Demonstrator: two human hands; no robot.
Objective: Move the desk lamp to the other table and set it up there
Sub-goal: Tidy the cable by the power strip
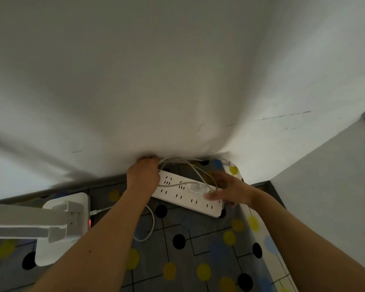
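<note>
The white desk lamp (57, 224) stands at the left on a table with a dotted grey cloth (188, 249), its folded arm reaching out of frame to the left. A white cord (150, 226) runs from its base in a loop toward a white power strip (183, 197) by the wall. One white plug (196, 187) sits in the strip. My left hand (143, 175) is closed at the strip's far left end, where white cables (177, 162) gather against the wall. My right hand (230, 191) rests on the strip's right end, blurred, fingers spread beside the plug.
A white wall (177, 81) rises right behind the table. A second white wall surface (325, 186) stands close on the right. The table's right edge (255, 228) runs diagonally down the frame. A small red light (89, 222) glows beside the lamp base.
</note>
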